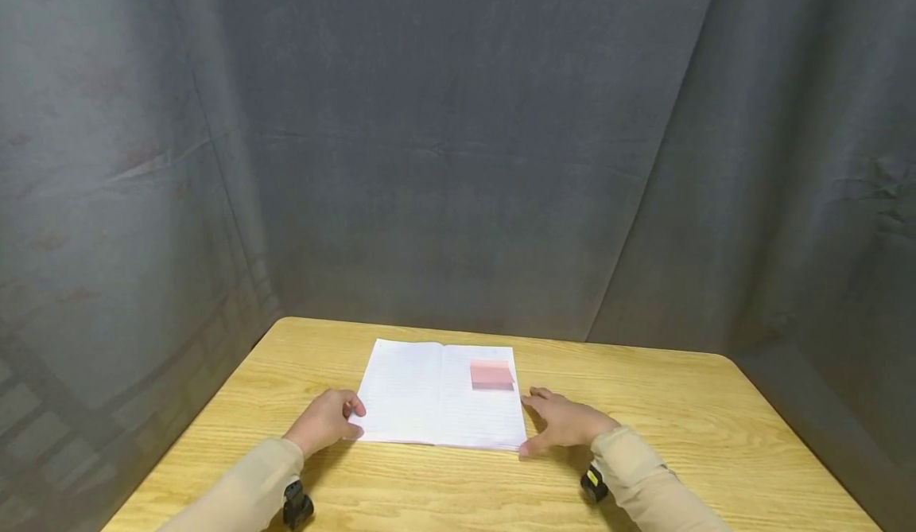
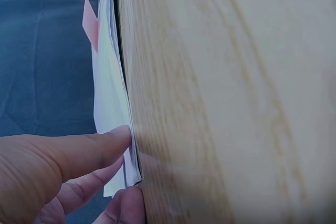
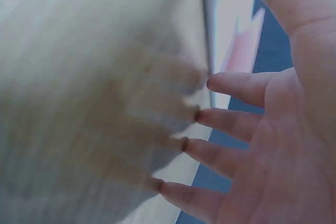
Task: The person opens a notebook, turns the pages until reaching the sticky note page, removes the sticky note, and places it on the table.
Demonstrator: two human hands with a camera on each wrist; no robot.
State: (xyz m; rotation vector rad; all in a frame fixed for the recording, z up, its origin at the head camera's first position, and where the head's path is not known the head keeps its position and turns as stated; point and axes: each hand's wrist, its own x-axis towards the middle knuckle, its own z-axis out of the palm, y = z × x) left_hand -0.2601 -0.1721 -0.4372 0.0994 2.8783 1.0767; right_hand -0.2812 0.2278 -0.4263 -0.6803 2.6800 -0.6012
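An open notebook (image 1: 401, 397) with lined white pages lies flat on the wooden table. On its right page is a pad of pink sticky notes (image 1: 490, 373), whose edge tips up in both wrist views. At the near left corner, my left hand (image 1: 325, 421) grips the notebook, its thumb (image 2: 113, 142) over the page edge and curled fingers around the corner. My right hand (image 1: 568, 422) is at the right edge, with thumb and fingers spread apart. In the right wrist view, its fingertips (image 3: 218, 82) reach down to the tabletop beside the notebook.
The light wooden table (image 1: 644, 405) has rounded far corners and extends on both sides of the notebook. Grey curtains (image 1: 444, 158) hang behind it and along the sides. A black wrist camera (image 1: 296, 504) sits under the left sleeve, another (image 1: 593, 484) under the right.
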